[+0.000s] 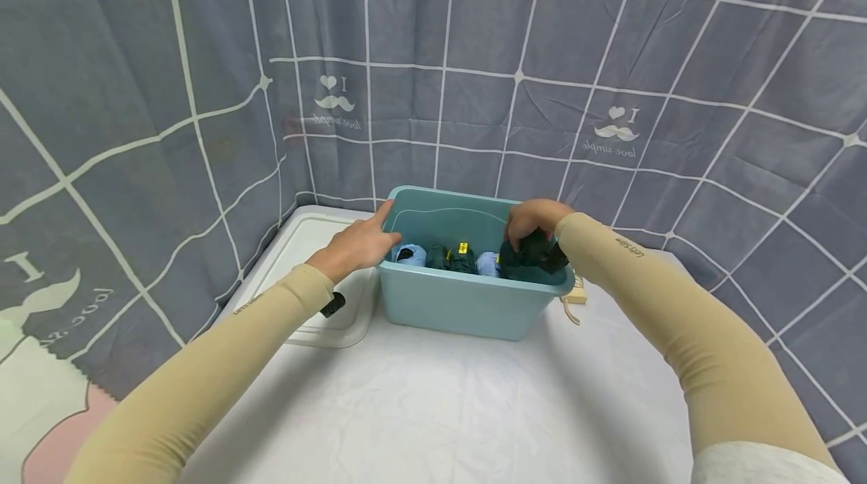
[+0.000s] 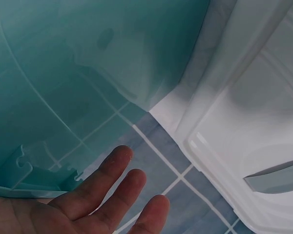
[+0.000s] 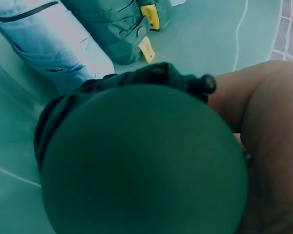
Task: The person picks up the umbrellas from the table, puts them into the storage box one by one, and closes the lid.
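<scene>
Dark green bundle (image 3: 141,161) fills our right-wrist view, gripped by our right hand (image 1: 535,222) above the right end of the teal bin (image 1: 460,303). Our left hand (image 1: 359,243) rests on the bin's left rim, fingers straight. Rolled light-blue (image 1: 409,254) and green bundles (image 1: 460,258) lie inside; white lid (image 1: 325,258) sits left

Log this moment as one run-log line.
left hand: open, resting on teal bin rim | right hand: grip on dark green roll over bin | inside: blue and green rolls | white lid left of bin
</scene>
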Available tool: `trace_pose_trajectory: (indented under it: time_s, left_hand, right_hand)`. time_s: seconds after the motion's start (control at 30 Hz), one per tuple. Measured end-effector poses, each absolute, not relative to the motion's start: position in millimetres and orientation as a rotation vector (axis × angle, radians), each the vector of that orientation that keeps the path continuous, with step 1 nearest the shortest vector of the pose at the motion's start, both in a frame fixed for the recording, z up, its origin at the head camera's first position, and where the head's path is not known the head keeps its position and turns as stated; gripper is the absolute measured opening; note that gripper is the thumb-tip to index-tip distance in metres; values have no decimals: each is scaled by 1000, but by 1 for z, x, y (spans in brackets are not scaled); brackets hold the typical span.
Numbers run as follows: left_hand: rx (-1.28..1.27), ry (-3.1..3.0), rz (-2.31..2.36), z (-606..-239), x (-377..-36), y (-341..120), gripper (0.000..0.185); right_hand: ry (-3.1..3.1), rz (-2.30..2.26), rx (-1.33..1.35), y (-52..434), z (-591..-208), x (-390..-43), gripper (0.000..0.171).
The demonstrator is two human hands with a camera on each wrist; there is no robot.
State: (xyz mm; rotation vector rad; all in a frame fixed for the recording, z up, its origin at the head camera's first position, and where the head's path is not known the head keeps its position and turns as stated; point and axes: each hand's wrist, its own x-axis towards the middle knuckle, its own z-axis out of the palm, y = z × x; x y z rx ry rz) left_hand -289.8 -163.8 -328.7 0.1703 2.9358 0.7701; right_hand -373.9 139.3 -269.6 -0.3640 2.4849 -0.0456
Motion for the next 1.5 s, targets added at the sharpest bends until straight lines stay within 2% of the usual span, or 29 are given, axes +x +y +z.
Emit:
trace_pose_trajectory:
  time_s: [0.57,0.8,1.2,1.5]
  left_hand:
    - [159,2939,755,-328,-289,-163,80]
    - [163,2934,758,-329,-288,-162,80]
    - [158,2938,753,-327,-289,-163,80]
    - [155,2927,756,-328,-290,-164,80]
  right_hand:
    - [2422,-5,-392,138,-287,-381,45]
    - [2319,-63,-374,143,-294,-383,53]
    - [2366,-201,-462,146,-282,-375,59]
    - [2474,-430,-540,163,-260,-359,56]
